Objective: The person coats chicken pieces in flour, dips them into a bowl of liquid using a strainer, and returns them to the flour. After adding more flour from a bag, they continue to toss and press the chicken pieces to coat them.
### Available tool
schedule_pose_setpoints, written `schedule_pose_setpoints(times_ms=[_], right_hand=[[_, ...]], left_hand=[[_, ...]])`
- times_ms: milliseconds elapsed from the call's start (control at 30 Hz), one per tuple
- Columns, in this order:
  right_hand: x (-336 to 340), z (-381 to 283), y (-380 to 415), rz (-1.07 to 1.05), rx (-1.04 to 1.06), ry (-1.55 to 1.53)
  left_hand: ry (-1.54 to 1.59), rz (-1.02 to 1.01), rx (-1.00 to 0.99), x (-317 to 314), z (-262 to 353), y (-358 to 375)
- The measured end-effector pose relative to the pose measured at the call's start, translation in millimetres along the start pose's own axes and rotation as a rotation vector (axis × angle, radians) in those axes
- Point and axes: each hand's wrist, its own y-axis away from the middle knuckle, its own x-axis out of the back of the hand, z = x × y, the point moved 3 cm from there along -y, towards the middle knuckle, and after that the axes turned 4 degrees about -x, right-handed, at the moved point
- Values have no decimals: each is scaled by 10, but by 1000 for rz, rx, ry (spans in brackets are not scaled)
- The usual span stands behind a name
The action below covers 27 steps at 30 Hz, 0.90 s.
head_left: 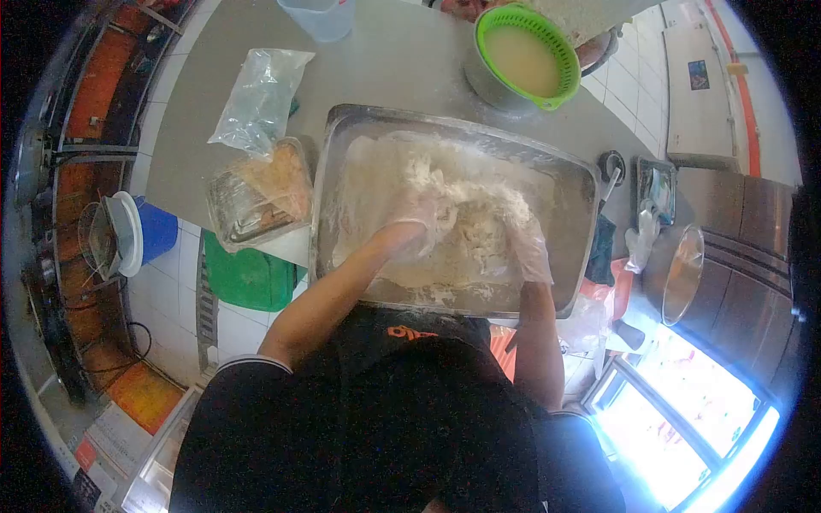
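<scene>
A deep metal tray (590,184) lies in front of me, holding loose white flour (363,184). At its middle is a lumpy heap of flour-coated pieces (479,235), whose kind I cannot make out. My left hand (421,224), in a thin clear plastic glove, reaches into the left side of this heap. From the right, my right hand (528,245), gloved the same way, presses against the heap's other side. Flour covers the fingers of both hands, so their grip is hidden.
Behind the tray stands a pot with a green strainer (523,56) in cloudy liquid. To the left are a clear plastic bag (261,98) and a container of orange-brown food (261,192). A clear jug (321,15) stands at the back. A metal bowl (684,274) is at right.
</scene>
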Motion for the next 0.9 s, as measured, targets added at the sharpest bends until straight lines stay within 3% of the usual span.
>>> schedule_pose_setpoints(times_ms=[67,167,200,267,333,367,500,533,600,700,733,800,833,900], right_hand=[[7,341,-131,-128,190,-284],[-27,275,-85,95,204,-79],[-61,204,-14,-46,121,-141],[-59,-17,113,-320,-32,-265],[-61,125,-83,-194,82,-402],[-85,192,-196,-136,144,-472],[-630,229,-398,-112,56,358],[-908,533,-590,-108,101,444],[-894,542,-631,-61,124,433],[-414,44,-133,-73,49,-8],[-279,21,-96,-144,30,-253],[-119,173,-192,-178,68,-452],[-104,292,-257,-138,124,-407],[-83,343,-305,-82,197,-398]], left_hand=[[-61,-68,-175,52,-72,-40],[135,-70,-305,-16,330,361],[113,-72,-382,-25,463,431],[20,-33,-321,-14,926,591],[-106,74,-29,84,1386,815],[-171,45,-89,129,1272,683],[-351,-46,-264,-7,245,-41],[-333,-35,-259,-196,-23,-152],[-233,8,-253,-420,-225,-260],[300,-97,-226,-228,-98,-123],[449,-151,-223,-136,-23,-44],[584,-212,-215,-17,114,58],[580,-223,-213,7,170,92],[-22,-57,-81,-69,227,-52]])
